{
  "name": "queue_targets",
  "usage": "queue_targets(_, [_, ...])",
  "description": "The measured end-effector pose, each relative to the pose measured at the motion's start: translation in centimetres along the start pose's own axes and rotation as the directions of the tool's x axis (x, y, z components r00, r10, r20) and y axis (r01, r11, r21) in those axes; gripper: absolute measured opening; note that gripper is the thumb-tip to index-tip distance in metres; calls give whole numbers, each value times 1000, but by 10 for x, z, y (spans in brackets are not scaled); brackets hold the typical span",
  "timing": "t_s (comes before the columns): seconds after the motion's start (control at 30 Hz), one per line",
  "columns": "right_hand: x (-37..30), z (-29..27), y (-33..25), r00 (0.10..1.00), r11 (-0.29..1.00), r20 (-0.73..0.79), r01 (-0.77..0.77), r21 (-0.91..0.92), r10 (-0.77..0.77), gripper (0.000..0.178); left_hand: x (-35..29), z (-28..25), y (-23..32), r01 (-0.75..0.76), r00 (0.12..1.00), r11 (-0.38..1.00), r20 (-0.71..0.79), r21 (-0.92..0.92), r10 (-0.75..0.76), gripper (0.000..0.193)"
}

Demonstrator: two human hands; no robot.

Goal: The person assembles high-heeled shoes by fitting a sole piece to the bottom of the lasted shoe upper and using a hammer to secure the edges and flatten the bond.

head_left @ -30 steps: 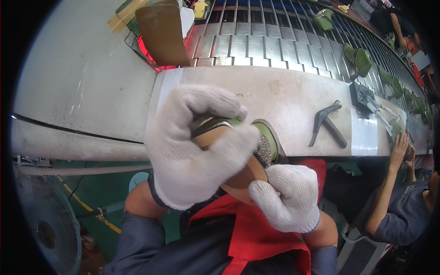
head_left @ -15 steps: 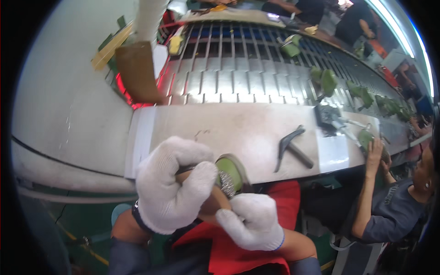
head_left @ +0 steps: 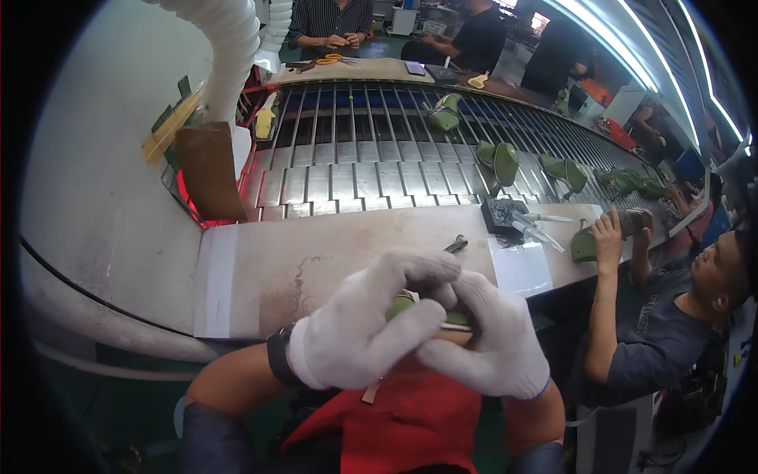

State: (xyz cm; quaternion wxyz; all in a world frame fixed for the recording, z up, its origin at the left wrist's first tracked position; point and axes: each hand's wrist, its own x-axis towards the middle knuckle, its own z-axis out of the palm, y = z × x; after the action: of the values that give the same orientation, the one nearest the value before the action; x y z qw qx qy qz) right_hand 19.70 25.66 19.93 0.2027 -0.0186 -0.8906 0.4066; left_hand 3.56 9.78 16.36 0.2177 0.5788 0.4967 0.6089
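Observation:
Both of my hands wear white knit gloves and meet over the near edge of the worktable. Between them is a green shoe (head_left: 401, 306), mostly covered by the gloves; only slivers of green and a pale edge show. My left hand (head_left: 363, 328) is closed on its left side, thumb across the front. Around its right side curls my right hand (head_left: 493, 336), fingertips close to the left ones. A narrow tan strip (head_left: 370, 393) hangs below the left glove, over the red apron (head_left: 410, 423). Just beyond my fingers a dark metal tool head (head_left: 456, 243) pokes out, the rest hidden.
Beyond the worktable (head_left: 347, 237) runs a slatted metal conveyor (head_left: 347, 178) carrying several green shoes (head_left: 499, 162). A black block (head_left: 499, 216) with syringe-like tools stands at the right. There a co-worker's hands (head_left: 609, 241) hold another shoe. A brown flap (head_left: 209, 170) and white hose (head_left: 233, 47) are at left.
My hands have moved right with the shoe and closed over it, hiding its sparkly band and the brown part. The view has shifted; the dark tool is now mostly covered by my gloves.

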Motion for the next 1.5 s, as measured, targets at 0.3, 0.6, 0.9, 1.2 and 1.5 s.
queue_targets(0.3, [-80,46,80,796,355,-89,-165,920,599,45,-65,-24,-182,178,687,927,-632,-331,-358,51])
queue_targets(0.6, [-47,145,76,871,843,29,-483,235,491,46,-31,-103,-169,207,895,932,-328,-298,-303,28])
queue_targets(0.9, [68,96,61,988,985,-23,152,-84,-155,46,-19,-89,-144,-10,993,985,-116,174,30,28])
queue_targets(1.2, [39,108,39,934,872,-69,297,-390,-350,48,-22,-99,-152,50,978,990,-193,-135,-76,67])
queue_targets(1.5, [54,128,60,910,849,-64,354,-393,-409,49,-27,-99,-149,84,983,995,-162,-52,-91,87])
